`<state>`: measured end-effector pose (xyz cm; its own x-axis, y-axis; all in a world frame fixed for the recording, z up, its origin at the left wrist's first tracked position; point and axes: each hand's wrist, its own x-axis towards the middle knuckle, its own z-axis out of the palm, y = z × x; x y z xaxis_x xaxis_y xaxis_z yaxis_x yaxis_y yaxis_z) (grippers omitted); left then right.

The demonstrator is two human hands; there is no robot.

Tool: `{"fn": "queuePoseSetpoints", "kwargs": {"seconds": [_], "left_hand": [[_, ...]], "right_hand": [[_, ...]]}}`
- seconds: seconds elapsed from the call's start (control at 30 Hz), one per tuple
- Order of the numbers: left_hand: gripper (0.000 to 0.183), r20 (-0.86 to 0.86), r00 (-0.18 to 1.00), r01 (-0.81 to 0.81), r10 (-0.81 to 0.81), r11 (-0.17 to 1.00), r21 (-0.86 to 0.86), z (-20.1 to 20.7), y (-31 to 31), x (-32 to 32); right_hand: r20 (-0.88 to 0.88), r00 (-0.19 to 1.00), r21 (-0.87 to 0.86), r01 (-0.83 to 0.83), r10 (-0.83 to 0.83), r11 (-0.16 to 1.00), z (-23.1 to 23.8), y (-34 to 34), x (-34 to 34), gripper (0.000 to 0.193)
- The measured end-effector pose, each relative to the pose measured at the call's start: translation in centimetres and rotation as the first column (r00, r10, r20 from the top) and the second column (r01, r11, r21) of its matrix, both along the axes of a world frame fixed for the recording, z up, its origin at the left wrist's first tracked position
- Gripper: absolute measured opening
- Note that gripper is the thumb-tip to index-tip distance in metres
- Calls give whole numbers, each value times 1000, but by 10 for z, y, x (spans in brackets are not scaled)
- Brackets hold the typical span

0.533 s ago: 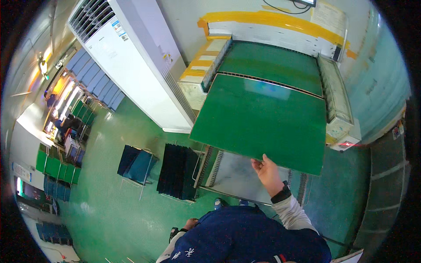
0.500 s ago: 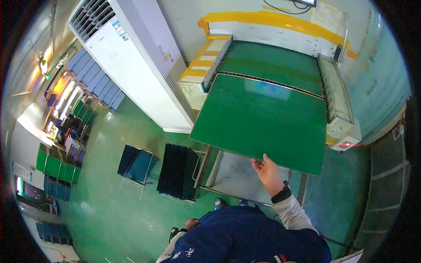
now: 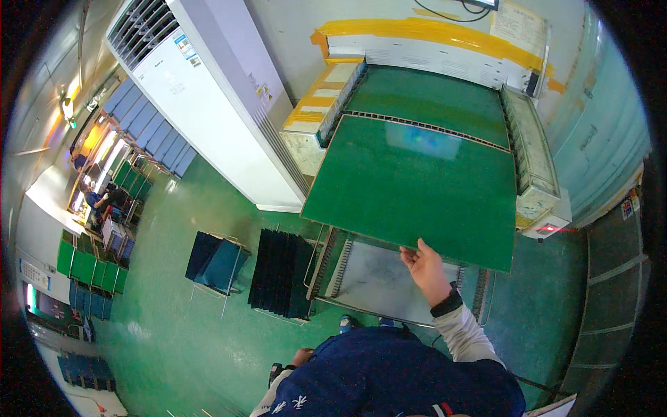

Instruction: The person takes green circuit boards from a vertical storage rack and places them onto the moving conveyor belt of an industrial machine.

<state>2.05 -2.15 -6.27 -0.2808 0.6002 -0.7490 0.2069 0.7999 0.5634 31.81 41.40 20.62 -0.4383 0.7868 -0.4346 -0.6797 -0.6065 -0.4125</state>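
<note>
A large flat green panel [image 3: 417, 187] slopes out of the machine's mouth toward me. My right hand [image 3: 425, 270] is at its near edge, palm turned up, with fingertips and thumb closed at the rim. A second green panel [image 3: 431, 101] lies behind it in the machine, and a narrow gap with a toothed strip shows between the two. My left hand [image 3: 303, 356] rests low beside my waist, away from the panels; its fingers are mostly hidden by my body.
Below the panel stands a metal rack [image 3: 379, 274] with coiled side rails. Left of it are a dark panel rack [image 3: 279, 274] and a smaller rack [image 3: 217, 260] on the green floor. A tall white air conditioner [image 3: 215, 111] stands left of the machine. People work far left.
The gap between the two green panels has widened slightly. The held panel's near right corner has risen a little, and my right hand stays at its edge.
</note>
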Motion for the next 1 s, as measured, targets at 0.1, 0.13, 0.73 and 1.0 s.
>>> {"fn": "queuePoseSetpoints", "kwargs": {"seconds": [0.1,0.13,0.73,1.0], "left_hand": [[32,-26,999,-36,36,999,-30,12,4,7],[33,-50,998,-33,31,999,-40,16,7,8],[37,4,998,-63,63,998,-32,1,1,3],[37,42,987,-155,156,987,-43,-9,-5,2]], "right_hand": [[4,1000,-9,23,-23,1000,-1,2,-1,21],[4,1000,0,22,-22,1000,-1,3,-1,21],[18,1000,-15,4,-3,1000,-3,20,1,24],[26,1000,-21,16,-15,1000,2,30,-2,22]]}}
